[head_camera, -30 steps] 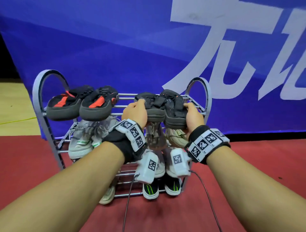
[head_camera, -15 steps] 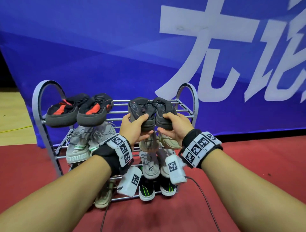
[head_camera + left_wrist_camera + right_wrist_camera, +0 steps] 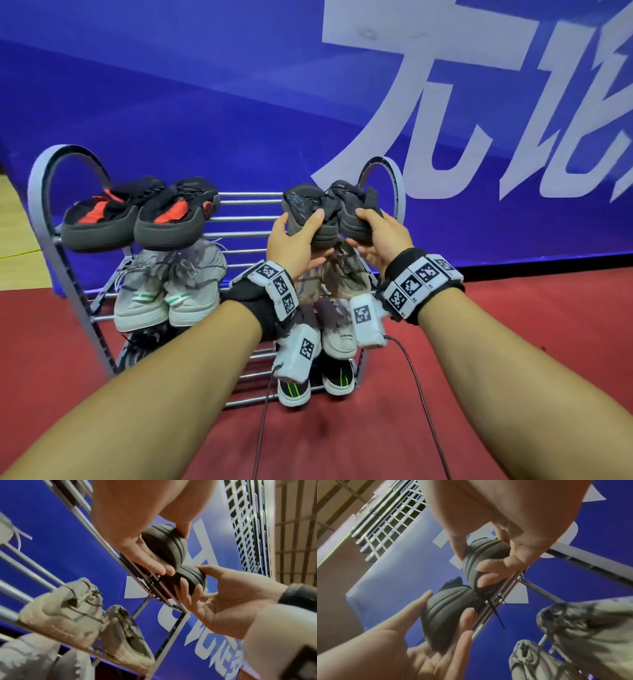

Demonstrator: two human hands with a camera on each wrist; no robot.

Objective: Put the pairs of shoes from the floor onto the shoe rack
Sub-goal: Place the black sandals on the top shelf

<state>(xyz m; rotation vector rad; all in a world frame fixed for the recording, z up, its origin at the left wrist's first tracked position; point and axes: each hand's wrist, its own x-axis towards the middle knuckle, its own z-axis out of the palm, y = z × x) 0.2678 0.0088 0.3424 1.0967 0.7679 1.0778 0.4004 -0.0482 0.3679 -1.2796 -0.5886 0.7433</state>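
Shoes fill most of the rack [image 3: 41, 192]. Starting at the left of its top shelf, a black-and-red pair [image 3: 137, 214] sits with heels hanging over the front bar, and a pale grey pair [image 3: 171, 284] rests on the shelf below. Further right, the left hand [image 3: 294, 240] grasps the heel of the left dark shoe [image 3: 303, 212], thumb over the top and fingers curled beneath the sole. Just beside it, the right hand [image 3: 378, 236] grips the heel of the right dark shoe [image 3: 352, 209] the same way. Both shoes touch each other and lie on the right end of the top shelf, with their heels sticking out past the front bar [image 3: 130, 569], as the wrist views show.

The main risk, as I judge it, is tipping. The bars are thin and the shelf slopes toward the person, so if the hands let go while much of each sole hangs forward, the shoes could pivot over the front bar and fall onto the tan pair [image 3: 342, 274] below or to the red floor [image 3: 548, 325]. A loose lace [image 3: 496, 614] dangles between the bars near the right fingers; it could snag on a finger and drag the shoe out. At the far right, the rack's curved end frame [image 3: 394, 181] stands close to the right shoe, so a sideways push might wedge it there.
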